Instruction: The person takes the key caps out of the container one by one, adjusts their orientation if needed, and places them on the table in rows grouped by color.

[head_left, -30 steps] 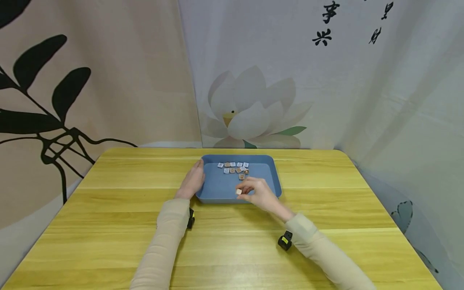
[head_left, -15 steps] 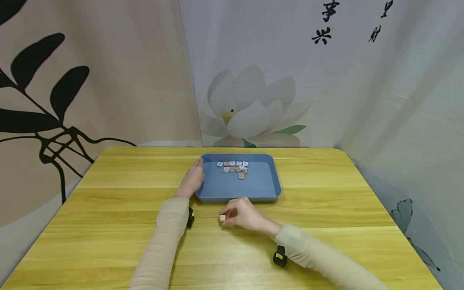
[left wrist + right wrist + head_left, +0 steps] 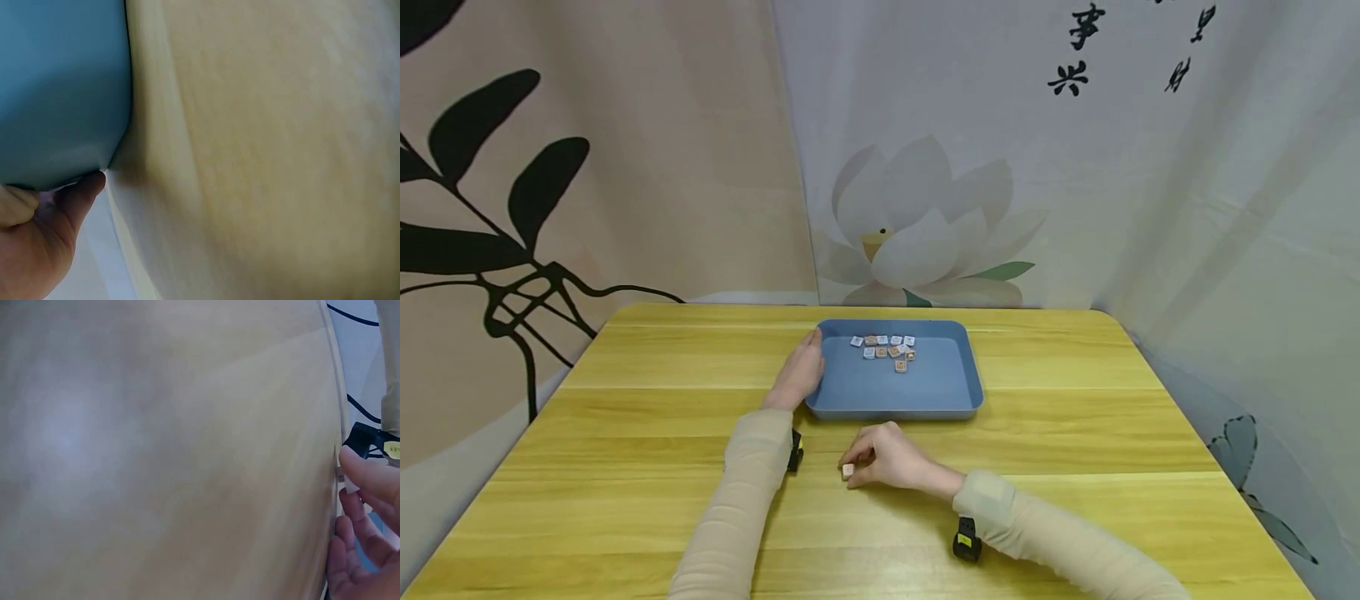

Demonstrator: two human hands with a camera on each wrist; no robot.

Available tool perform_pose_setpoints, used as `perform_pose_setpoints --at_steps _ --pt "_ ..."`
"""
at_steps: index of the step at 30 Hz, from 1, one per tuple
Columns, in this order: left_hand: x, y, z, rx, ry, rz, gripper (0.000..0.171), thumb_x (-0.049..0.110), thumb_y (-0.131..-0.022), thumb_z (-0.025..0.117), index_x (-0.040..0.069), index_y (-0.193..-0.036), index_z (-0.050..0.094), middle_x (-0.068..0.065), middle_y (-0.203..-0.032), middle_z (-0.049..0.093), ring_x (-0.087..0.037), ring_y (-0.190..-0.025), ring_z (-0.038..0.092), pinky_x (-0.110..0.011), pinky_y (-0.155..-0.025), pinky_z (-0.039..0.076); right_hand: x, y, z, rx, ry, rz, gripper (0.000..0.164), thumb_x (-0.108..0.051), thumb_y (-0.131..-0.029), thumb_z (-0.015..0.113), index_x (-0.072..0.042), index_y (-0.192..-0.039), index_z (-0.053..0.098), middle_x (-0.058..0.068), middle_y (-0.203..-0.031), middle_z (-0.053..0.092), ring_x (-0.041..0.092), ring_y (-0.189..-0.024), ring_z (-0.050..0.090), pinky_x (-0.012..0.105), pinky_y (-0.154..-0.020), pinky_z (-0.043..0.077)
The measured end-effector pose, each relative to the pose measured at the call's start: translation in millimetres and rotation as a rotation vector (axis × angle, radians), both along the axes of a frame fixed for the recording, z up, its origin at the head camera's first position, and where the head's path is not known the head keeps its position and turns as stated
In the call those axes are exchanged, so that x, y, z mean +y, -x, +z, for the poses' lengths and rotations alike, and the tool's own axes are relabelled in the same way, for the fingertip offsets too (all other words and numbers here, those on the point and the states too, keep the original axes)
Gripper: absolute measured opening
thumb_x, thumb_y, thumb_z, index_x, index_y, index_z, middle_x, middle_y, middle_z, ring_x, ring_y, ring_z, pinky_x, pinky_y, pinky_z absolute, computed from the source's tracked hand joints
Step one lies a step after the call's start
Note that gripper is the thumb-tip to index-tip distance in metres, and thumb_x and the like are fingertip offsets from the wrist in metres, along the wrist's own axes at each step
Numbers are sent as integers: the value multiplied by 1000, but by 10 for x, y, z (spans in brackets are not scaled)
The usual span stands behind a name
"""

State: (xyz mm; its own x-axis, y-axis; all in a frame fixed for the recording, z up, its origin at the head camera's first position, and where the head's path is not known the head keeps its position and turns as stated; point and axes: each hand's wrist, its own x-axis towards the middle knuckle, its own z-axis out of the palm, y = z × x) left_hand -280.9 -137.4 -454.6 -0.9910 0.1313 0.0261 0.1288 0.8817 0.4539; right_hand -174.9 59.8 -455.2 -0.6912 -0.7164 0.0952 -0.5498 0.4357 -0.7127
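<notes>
Left hand [image 3: 796, 371] against the left side of a blue rectangular plastic tray [image 3: 857, 392], its finger curl unclear, small pale square-faced block [image 3: 847, 472] pinched between thumb and fingertips of the right hand [image 3: 889, 456], nearer than the tray.

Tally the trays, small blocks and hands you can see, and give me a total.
Blue tray: 1
Small blocks in the tray: 11, as best I can count such tiny, close-set pieces
Held block, pinched by the right hand: 1
Hands, counting the left hand too: 2
Total: 15
</notes>
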Motion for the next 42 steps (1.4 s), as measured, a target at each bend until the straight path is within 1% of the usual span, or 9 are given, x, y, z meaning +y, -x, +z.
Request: perform_pose_setpoints --at_steps 9,14,19,21,25,28,33,37,42 --pt "-2 5 -14 29 2 -12 57 4 -98 41 -8 -148 18 -26 -154 24 -39 -139 33 -47 -114 36 9 -15 1 -10 -23 14 27 -15 -71 83 -9 -96 77 2 -89 71 11 -79 64 11 -68 53" --pt "-4 17 -23 27 -3 -10 57 3 -97 42 -9 -148 18 -27 -153 25 -39 -139 33 -47 -115 35 77 77 96 33 -23 57 31 -17 -74 81 -7 -102 74 5 -91 70 12 -79 64 13 -69 54" --pt "1 15 -25 30 -26 -2 57 2 -96 43 -9 -147 19 -30 -151 27 -41 -137 36 -48 -113 38 199 338 368 2 15 68 29 -16 -82 73 -5 -108 71 7 -93 72 11 -80 66 19 -72 58" --pt "9 11 -20 51 -37 9 57 1 -95 45 -9 -147 23 -30 -149 30 -41 -135 38 -48 -111 41 260 489 454 2 47 15 25 -16 -85 70 -7 -108 72 8 -94 73 12 -80 67 23 -71 58" --pt "18 4 -7 111 -35 23 54 0 -93 48 -9 -144 31 -31 -143 37 -43 -131 41 -48 -106 46 388 808 517 4 48 -159 21 -17 -90 65 -12 -109 72 8 -101 73 20 -84 68 24 -70 57" --pt "18 2 -3 129 -34 19 53 -2 -93 48 -11 -142 32 -31 -143 38 -43 -131 41 -48 -107 45 466 1012 470 -10 -6 -268 23 -16 -91 62 -10 -111 71 8 -105 72 21 -87 66 24 -68 55" --pt "4 13 -11 127 -47 13 52 -4 -92 48 -13 -141 32 -31 -146 36 -42 -133 41 -47 -109 43 522 1246 280 -32 -79 -366 25 -14 -88 67 -6 -111 70 9 -107 70 20 -89 65 28 -70 56" --pt "-4 16 -13 129 -48 10 52 -4 -91 48 -14 -140 33 -31 -146 36 -42 -133 41 -46 -108 43 534 1332 153 -48 -111 -385 30 -14 -82 73 -7 -111 71 10 -107 71 21 -90 66 30 -73 58" --pt "-4 7 -9 136 -46 2 52 -5 -91 49 -14 -140 34 -31 -146 36 -42 -132 43 -46 -106 45 514 1353 80 -35 -119 -374 31 -11 -79 76 -6 -109 72 11 -104 72 21 -88 67 29 -73 58"
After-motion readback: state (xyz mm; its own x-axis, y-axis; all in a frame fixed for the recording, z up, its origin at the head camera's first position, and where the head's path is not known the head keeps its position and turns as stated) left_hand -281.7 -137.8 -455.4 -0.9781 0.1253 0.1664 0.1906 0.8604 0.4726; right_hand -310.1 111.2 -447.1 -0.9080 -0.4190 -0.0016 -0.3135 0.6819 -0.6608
